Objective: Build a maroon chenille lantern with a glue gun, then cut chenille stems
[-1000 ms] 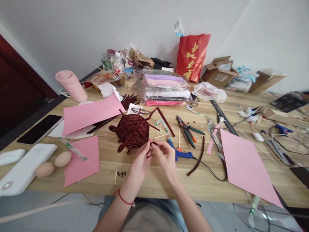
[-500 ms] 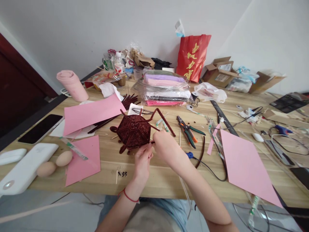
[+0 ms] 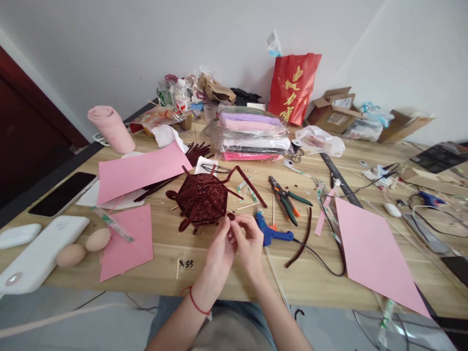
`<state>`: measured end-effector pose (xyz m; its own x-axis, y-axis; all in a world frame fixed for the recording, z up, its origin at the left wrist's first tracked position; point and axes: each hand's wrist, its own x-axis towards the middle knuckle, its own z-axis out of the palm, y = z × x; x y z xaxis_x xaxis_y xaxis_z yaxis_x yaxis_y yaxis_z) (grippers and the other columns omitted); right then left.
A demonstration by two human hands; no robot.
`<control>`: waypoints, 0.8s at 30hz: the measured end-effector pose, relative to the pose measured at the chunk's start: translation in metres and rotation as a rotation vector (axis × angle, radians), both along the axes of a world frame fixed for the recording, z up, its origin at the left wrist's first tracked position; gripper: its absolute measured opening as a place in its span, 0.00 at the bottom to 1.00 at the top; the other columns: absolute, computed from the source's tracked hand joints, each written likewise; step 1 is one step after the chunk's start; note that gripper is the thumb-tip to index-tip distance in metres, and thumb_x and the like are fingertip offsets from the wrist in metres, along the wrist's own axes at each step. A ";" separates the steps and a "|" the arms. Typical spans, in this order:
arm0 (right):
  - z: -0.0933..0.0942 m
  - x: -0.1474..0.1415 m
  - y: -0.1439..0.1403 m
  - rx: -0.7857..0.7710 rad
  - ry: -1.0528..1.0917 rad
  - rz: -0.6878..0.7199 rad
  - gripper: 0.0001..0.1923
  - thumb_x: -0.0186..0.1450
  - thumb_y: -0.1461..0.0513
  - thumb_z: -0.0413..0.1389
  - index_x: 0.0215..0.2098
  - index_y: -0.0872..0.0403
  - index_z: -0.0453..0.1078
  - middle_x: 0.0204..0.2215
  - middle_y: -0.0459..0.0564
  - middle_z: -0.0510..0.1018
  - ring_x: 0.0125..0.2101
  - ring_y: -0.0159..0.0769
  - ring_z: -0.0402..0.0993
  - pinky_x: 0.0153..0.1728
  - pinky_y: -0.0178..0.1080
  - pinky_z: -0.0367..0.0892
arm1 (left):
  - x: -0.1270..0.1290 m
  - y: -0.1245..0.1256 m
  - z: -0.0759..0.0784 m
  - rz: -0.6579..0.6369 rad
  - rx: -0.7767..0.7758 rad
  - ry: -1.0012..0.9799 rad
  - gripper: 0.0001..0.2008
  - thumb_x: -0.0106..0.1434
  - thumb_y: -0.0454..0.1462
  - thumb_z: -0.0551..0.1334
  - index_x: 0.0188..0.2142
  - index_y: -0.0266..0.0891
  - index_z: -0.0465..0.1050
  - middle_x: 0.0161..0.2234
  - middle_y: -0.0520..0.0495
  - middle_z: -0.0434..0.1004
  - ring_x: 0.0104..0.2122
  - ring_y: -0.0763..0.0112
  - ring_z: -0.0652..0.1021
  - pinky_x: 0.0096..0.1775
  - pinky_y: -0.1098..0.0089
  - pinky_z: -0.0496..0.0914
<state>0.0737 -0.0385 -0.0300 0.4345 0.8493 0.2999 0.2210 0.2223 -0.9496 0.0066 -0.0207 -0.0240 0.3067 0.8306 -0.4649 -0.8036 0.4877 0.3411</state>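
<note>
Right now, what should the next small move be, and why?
Probably pinch the small brown curl tighter: the fingertips of the left hand and right hand meet at it, and the woven brown form beside it bears loops. Whether the curl is joined to the form is unclear.

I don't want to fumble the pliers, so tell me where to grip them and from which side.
Take the pliers by their green handles, probably with the right hand, from above and the near right. They lie with the nose pointing away and the handles spread toward the near right, so the palm could likely close round both.
</note>
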 end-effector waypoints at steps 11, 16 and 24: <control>0.026 0.017 0.009 0.044 -0.401 0.150 0.04 0.68 0.65 0.51 0.35 0.52 0.66 0.33 0.49 0.73 0.34 0.36 0.71 0.38 0.38 0.69 | -0.003 0.000 0.001 0.018 0.015 0.026 0.15 0.46 0.38 0.77 0.28 0.36 0.76 0.22 0.57 0.68 0.20 0.82 0.64 0.23 0.78 0.61; 0.071 0.028 0.020 -0.237 -0.958 0.337 0.08 0.67 0.70 0.49 0.36 0.56 0.69 0.35 0.56 0.75 0.36 0.41 0.73 0.39 0.40 0.69 | -0.010 -0.003 -0.002 0.064 0.074 0.100 0.17 0.43 0.38 0.79 0.28 0.34 0.75 0.22 0.58 0.65 0.20 0.86 0.60 0.23 0.80 0.58; 0.125 0.006 0.038 -0.552 -1.324 0.516 0.13 0.59 0.76 0.52 0.38 0.65 0.75 0.38 0.69 0.80 0.39 0.51 0.79 0.34 0.40 0.70 | -0.003 -0.001 -0.011 0.063 0.072 0.088 0.23 0.38 0.40 0.80 0.21 0.36 0.65 0.18 0.61 0.60 0.18 0.85 0.57 0.22 0.79 0.56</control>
<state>0.0792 -0.0004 0.0946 -0.2535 0.9518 -0.1728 0.9642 0.2342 -0.1244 0.0038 -0.0221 -0.0352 0.2135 0.8789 -0.4266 -0.7972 0.4091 0.4439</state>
